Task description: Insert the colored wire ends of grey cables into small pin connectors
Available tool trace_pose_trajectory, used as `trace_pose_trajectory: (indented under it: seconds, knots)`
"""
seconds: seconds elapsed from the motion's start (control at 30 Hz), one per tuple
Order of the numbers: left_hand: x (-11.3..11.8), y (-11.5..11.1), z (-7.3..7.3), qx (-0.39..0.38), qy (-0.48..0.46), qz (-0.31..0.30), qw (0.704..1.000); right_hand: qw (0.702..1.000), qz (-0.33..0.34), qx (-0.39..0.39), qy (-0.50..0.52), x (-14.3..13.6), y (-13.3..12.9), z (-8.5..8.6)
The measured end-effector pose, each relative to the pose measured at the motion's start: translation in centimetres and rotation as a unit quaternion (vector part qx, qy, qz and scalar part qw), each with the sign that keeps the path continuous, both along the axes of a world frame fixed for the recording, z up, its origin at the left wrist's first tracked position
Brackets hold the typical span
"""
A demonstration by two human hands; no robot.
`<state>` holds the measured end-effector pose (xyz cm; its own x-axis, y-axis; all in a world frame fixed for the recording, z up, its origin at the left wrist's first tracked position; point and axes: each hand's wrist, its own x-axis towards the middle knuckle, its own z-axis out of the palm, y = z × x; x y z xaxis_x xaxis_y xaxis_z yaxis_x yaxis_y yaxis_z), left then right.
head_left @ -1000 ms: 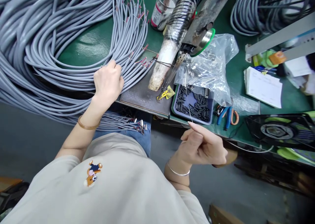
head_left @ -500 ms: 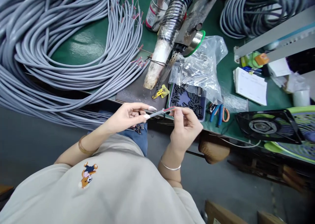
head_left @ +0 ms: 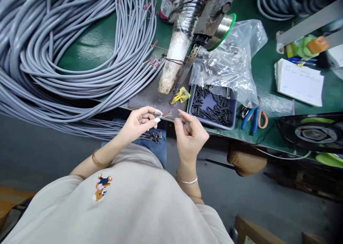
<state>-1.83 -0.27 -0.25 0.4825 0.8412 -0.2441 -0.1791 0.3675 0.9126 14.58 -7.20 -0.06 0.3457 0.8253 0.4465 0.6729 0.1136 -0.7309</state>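
My left hand (head_left: 138, 125) pinches a grey cable close to its end, between thumb and fingertips. Thin red, green and other coloured wires (head_left: 167, 113) fan out of that end toward the right. Just beyond the wire tips is my right hand (head_left: 190, 136), its thumb and index finger apart with nothing visible between them. Several small connectors (head_left: 155, 137) on cable ends lie by my lap, below the left hand. A tray (head_left: 234, 120) of short black tubes stands at the table edge, right of the hands.
Grey cable coils (head_left: 80, 72) cover the left of the green table (head_left: 88, 49). Ahead are a wrapped duct (head_left: 173, 70), a solder spool (head_left: 223, 29) and a yellow clip (head_left: 177, 97). Farther right are a plastic bag (head_left: 241, 58), pliers (head_left: 254, 119), a paper pad (head_left: 298, 81) and a fan (head_left: 313, 134).
My right hand has let go of the wires and drawn back slightly left and down, its fingers parting. The coloured wires now spread freely. My left hand keeps its grip; the view has shifted.
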Motion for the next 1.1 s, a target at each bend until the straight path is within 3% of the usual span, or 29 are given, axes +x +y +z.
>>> trace_pose_trajectory:
  seconds: [0.17,0.33,0.5,1.1]
  knots:
    - [0.4,0.1,0.4,0.001,0.018,0.002,1.000,0.993,0.116,0.006,-0.028,-0.5,0.2,0.3]
    - [0.7,0.2,0.8,0.009,0.024,0.002,1.000,0.995,0.004,-0.010,0.096,-0.1,0.5,0.6]
    - [1.0,0.2,0.7,0.040,0.026,-0.007,0.999,0.985,0.037,-0.064,0.156,0.1,1.0,0.6]
    - [1.0,-0.1,0.5,0.028,0.027,-0.027,0.999,0.975,0.045,-0.075,0.203,-0.1,1.5,0.8]
